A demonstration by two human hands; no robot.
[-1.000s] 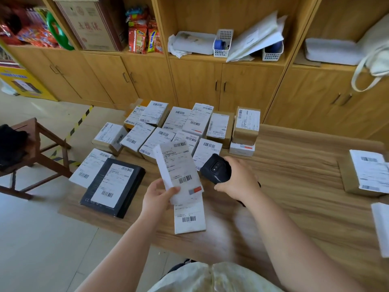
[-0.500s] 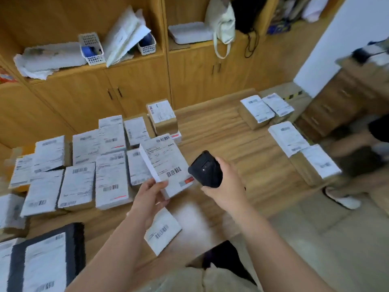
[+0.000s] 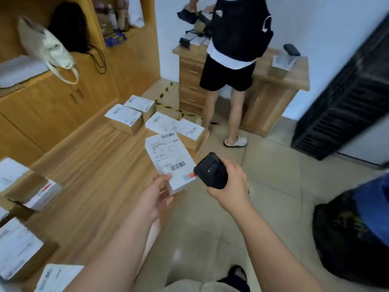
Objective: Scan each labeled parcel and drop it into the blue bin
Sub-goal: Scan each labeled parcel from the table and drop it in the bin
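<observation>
Swung past the table (image 3: 94, 175), left hand (image 3: 156, 194) grips the parcel (image 3: 170, 159), right hand (image 3: 231, 184) the scanner (image 3: 211, 173); blue bin (image 3: 374, 209) blurred, cropped.

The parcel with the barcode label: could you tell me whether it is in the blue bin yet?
Out. The left hand holds the parcel beside the scanner, apart from the blue bin.

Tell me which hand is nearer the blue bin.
Right. The right hand, gripping the scanner, is left of the blue bin; the left hand, holding the parcel, is farther left.
</observation>
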